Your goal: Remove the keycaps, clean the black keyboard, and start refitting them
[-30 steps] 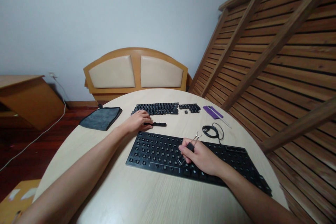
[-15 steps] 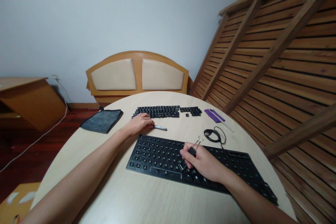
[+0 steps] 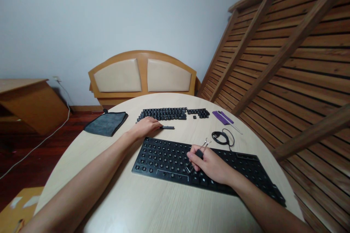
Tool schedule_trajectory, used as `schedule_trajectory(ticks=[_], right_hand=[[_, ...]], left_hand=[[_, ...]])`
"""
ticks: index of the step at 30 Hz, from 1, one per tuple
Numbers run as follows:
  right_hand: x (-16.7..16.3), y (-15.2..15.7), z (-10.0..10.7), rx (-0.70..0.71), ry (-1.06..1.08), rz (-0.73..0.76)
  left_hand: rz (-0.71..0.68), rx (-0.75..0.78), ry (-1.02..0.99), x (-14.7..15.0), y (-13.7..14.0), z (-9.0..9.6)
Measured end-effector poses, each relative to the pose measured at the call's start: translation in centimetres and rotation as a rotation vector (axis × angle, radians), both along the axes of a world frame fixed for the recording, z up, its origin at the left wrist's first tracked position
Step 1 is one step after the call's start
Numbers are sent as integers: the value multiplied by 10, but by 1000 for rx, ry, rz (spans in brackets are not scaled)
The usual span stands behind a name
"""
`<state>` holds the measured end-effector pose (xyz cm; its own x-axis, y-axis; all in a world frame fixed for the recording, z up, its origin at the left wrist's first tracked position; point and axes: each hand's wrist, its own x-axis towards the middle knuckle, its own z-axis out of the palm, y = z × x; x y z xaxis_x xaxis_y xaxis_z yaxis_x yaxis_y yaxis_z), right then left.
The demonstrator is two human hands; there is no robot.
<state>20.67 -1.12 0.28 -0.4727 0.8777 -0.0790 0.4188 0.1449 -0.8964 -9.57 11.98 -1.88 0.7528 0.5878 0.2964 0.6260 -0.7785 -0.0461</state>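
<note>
My right hand (image 3: 201, 160) is closed around a wire keycap puller (image 3: 200, 153), its two hooked prongs pointing up and away. It rests over a black keyboard (image 3: 161, 158) whose left part shows bare switches, while some keycaps remain near the front edge by the hand. Beyond the keyboard, my left hand (image 3: 149, 126) is closed at the left end of a long black spacebar keycap (image 3: 167, 127), near the table surface. Just past that hand lie rows of removed black keycaps (image 3: 165, 113), with a smaller group (image 3: 201, 112) to their right. The left fingertips are partly hidden.
A grey cloth (image 3: 105, 123) lies at the table's left. On the right are a purple cloth-like item (image 3: 222, 117), a thin rod tool (image 3: 234, 128) and the coiled keyboard cable (image 3: 220, 138). The round table (image 3: 153, 207) has a curved edge; a slatted wooden frame (image 3: 287, 62) leans beyond it.
The spacebar keycap in my left hand has turned over, from a light-looking side to its dark side. My right hand stays over the keyboard with the puller. The view has shifted slightly.
</note>
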Motion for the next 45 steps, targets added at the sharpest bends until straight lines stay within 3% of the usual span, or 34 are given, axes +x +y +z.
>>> schedule_trajectory(ticks=[5, 11, 16, 20, 27, 31, 36, 40, 45], right_hand=[[0, 0, -1, 5, 26, -11], [1, 21, 10, 217, 88, -80], [-9, 54, 30, 451, -207, -125], [-26, 75, 34, 678, -476, -70], [-49, 96, 25, 786, -707, 107], [-58, 108, 18, 787, -749, 78], [-66, 124, 9, 770, -789, 10], [-74, 133, 1, 745, -816, 2], [-81, 138, -6, 718, -825, -5]], left_hand=[[1, -50, -24, 1, 0, 1], [33, -171, -136, 1, 0, 4], [59, -318, -238, 3, -7, 11], [50, -409, -299, 5, -12, 20], [26, -470, -350, 5, -14, 27], [58, -412, -369, 0, -9, 23], [239, -146, -482, -29, 3, 15], [390, 29, -576, -60, 6, -1], [530, 82, -650, -76, 10, -25]])
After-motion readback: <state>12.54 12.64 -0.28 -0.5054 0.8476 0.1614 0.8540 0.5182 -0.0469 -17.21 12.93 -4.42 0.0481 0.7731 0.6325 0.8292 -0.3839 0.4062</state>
